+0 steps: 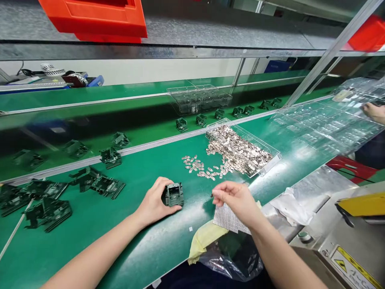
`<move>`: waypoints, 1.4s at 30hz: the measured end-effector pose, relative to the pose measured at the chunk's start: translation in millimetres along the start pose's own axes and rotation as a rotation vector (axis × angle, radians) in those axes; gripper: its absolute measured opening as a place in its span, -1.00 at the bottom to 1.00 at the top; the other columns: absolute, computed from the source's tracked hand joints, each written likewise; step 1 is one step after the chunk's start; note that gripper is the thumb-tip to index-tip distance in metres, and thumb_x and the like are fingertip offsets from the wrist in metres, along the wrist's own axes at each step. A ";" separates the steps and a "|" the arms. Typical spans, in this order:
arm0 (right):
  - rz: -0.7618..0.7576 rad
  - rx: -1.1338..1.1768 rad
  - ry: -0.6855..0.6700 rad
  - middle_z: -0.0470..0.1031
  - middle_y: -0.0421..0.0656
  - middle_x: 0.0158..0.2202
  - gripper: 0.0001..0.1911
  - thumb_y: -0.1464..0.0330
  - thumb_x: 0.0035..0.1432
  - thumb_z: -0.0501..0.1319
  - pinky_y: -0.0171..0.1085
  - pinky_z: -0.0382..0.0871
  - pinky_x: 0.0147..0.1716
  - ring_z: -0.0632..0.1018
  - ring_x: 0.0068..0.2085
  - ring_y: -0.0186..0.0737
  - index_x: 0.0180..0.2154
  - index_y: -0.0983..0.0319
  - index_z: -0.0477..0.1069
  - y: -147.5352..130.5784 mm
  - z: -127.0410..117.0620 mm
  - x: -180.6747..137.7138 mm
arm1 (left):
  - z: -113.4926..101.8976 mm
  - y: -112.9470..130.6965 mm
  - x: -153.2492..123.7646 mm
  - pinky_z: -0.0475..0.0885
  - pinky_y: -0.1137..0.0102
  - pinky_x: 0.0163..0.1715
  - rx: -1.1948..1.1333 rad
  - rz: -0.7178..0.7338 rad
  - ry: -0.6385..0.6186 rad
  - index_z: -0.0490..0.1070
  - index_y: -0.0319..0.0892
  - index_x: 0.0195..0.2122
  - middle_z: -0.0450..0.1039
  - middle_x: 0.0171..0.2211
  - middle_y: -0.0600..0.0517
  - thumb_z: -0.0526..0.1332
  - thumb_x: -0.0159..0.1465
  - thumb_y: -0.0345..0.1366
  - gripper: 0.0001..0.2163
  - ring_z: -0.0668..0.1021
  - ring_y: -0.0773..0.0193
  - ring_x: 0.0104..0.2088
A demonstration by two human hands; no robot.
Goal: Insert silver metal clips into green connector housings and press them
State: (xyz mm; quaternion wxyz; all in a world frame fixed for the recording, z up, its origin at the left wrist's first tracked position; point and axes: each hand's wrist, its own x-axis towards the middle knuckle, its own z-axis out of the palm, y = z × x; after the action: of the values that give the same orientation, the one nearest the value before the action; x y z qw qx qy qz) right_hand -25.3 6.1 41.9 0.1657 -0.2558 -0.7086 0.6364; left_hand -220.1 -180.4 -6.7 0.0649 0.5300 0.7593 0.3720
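Observation:
My left hand (155,202) is closed around a dark green plastic housing (175,195) that rests on the green bench, its square opening facing up. To its right, my right hand (236,200) is in a pinch, with a tiny dark piece (212,195) at the fingertips, too small to name. Beneath that hand lies a sheet with silvery rows (225,218), partly hidden by the palm. Small metal pieces (194,164) are scattered beyond both hands, spilling from a clear tray (272,162) heaped with them.
More dark green housings (102,182) lie at left; others stand on the moving-belt-like strip (150,134) behind. A clear bag with yellow tape (207,237) hangs at the front edge. Clear trays (319,124) and another person's hand (374,112) are at right, near a metal machine (325,237).

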 end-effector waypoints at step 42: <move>0.020 0.454 0.403 0.38 -0.22 -0.46 -0.77 0.31 -0.03 0.39 -0.36 0.29 -0.50 0.38 -0.47 -0.32 -0.48 0.21 0.35 34.0 52.2 -89.4 | 61.3 106.6 -34.1 0.39 0.52 -0.50 -0.801 -0.301 -0.152 0.30 -0.07 -0.09 0.40 -0.42 0.08 0.23 0.21 -0.27 -0.76 0.45 0.36 -0.48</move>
State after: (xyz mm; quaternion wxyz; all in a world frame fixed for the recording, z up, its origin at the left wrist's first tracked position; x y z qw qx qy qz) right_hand 23.4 -85.8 9.5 0.3495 -0.3404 -0.4986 0.7165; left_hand -94.6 -161.8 7.0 0.3748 0.3723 0.6167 0.5836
